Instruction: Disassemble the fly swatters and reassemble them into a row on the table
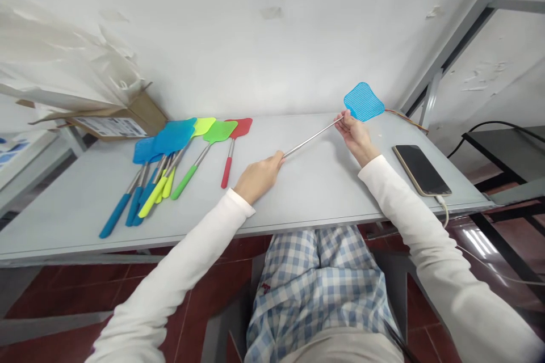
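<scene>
A blue fly swatter [364, 102] is held above the table between both hands, its thin metal rod drawn out long and slanting up to the right. My left hand [259, 177] is closed around the handle end, which the fingers hide. Just below the mesh head, my right hand [355, 135] pinches the top of the rod. Left of my hands lie a red fly swatter [227, 172] and a green fly swatter [184, 182], both with short rods. Beyond them is a pile of several blue fly swatters [174, 136] and yellow ones [153, 197], overlapping.
The grey table [298, 198] runs along a white wall. A phone [421, 170] with a white cable plugged in lies at the right. At the back left stands an open cardboard box [142, 116]. A metal frame post [464, 28] rises on the right.
</scene>
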Motion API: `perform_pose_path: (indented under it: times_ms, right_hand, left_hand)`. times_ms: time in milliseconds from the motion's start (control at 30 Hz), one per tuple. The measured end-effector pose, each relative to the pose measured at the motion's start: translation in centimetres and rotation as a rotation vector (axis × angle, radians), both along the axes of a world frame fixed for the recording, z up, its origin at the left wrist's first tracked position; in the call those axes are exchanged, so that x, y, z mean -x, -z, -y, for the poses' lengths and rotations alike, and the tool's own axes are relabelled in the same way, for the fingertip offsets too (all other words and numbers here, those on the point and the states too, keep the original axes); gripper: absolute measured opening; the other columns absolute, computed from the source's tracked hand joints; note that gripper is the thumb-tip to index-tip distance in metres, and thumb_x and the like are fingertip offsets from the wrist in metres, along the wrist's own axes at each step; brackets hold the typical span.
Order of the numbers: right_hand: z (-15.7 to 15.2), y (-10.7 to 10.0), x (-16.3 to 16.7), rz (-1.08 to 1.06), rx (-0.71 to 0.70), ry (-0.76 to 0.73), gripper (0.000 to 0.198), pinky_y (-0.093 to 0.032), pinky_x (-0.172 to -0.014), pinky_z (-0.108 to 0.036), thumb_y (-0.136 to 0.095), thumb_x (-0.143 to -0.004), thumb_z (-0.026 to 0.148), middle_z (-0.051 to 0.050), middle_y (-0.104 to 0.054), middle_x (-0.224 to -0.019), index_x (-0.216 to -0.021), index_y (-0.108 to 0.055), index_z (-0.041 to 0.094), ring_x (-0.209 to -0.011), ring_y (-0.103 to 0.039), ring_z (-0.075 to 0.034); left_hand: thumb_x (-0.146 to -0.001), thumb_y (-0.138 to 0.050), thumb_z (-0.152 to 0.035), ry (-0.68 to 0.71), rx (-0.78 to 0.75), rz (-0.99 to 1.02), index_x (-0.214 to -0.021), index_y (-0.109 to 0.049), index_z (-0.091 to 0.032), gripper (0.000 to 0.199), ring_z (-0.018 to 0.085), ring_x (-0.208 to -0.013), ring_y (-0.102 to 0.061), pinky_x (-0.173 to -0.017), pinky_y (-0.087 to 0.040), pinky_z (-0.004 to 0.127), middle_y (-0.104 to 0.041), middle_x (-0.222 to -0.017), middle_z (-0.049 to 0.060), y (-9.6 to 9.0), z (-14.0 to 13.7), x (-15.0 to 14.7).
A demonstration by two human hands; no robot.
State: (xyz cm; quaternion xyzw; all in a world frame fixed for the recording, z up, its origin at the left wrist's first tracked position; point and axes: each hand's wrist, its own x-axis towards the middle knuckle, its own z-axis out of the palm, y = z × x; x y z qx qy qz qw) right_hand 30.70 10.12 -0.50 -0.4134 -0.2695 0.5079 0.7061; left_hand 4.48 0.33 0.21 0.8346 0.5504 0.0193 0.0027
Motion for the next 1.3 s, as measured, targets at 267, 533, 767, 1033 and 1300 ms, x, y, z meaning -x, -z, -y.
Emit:
perform_pose_path:
  times_ms: [267, 533, 767, 1033, 1300]
  right_hand:
    - [-1.2, 0.2, -2.6, 0.038, -0.017, 0.047, 0.024, -0.057, -0.091, -0.026, -0.078, -0.082, 0.036, 0.005, -0.067, -0.071, -0.072, -0.062, 0.021, -0.073, -0.068, -0.009]
    - [-2.5, -0.4, -3.4, 0.091, -0.039, 0.041, 0.024, -0.057, -0.095, -0.03, -0.078, -0.081, 0.04, 0.003, -0.069, -0.076, -0.075, -0.062, 0.022, -0.087, -0.071, -0.012]
    - [-2.5, -1.7, -3.4, 0.152, -0.064, 0.019, 0.028, -0.055, -0.1, -0.033, -0.078, -0.08, 0.046, 0.0, -0.071, -0.084, -0.078, -0.063, 0.022, -0.098, -0.071, -0.015]
    - [-1.8, -0.8, -1.8, 0.105, -0.037, -0.027, 0.027, -0.053, -0.1, -0.03, -0.077, -0.081, 0.046, 0.0, -0.073, -0.091, -0.082, -0.065, 0.022, -0.104, -0.069, -0.013]
    - [-1.0, -0.7, -2.0, 0.044, -0.052, -0.112, 0.028, -0.053, -0.1, -0.03, -0.067, -0.088, 0.052, -0.001, -0.075, -0.108, -0.094, -0.07, 0.025, -0.111, -0.068, -0.015]
  left_hand:
    - [-0.106, -0.018, -0.038, 0.018, -0.011, -0.021, -0.117, -0.052, -0.018, 0.042, 0.028, -0.078, -0.072, -0.061, -0.042, 0.031, -0.072, -0.091, 0.013, 0.6, 0.5, 1.3]
    - [-0.105, -0.019, -0.039, -0.023, -0.027, 0.005, -0.111, -0.053, -0.019, 0.04, 0.026, -0.071, -0.068, -0.056, -0.036, 0.029, -0.07, -0.084, 0.011, 0.5, 1.4, 3.5]
    - [-0.101, -0.024, -0.043, 0.018, 0.115, 0.298, -0.096, -0.049, -0.024, 0.032, 0.021, -0.059, -0.054, -0.061, -0.037, 0.029, -0.051, -0.064, 0.0, -0.3, 2.8, 6.2]
    - [-0.098, -0.029, -0.052, 0.002, 0.324, 0.46, -0.083, -0.044, -0.025, 0.034, 0.017, -0.061, -0.047, -0.065, -0.04, 0.027, -0.044, -0.065, -0.003, -1.1, 3.5, 7.3]
    - [-0.097, -0.032, -0.053, -0.057, 0.253, 0.409, -0.09, -0.052, -0.024, 0.035, 0.018, -0.071, -0.058, -0.074, -0.044, 0.028, -0.06, -0.077, 0.0, -1.1, 3.2, 7.9]
